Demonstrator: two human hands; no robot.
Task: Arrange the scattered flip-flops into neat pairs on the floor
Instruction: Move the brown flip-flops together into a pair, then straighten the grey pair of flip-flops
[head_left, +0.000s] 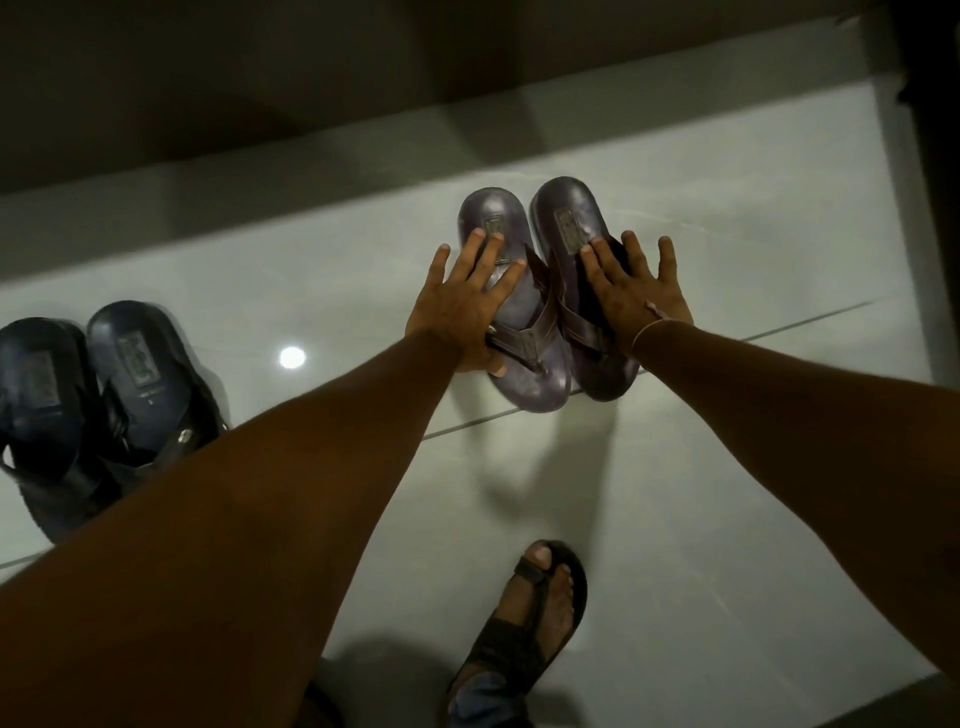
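Two brown flip-flops lie side by side on the pale tiled floor, heels toward the wall. My left hand rests flat with spread fingers on the left brown flip-flop. My right hand lies flat with spread fingers on the right brown flip-flop; a thin bracelet circles that wrist. The straps of both show between my hands. A dark blue pair sits together at the far left, partly hidden by my left forearm.
A dark wall with a pale skirting runs along the back. My own foot in a brown sandal stands near the bottom middle. A ceiling light reflects as a bright spot on the tiles. A dark upright edge stands at the right.
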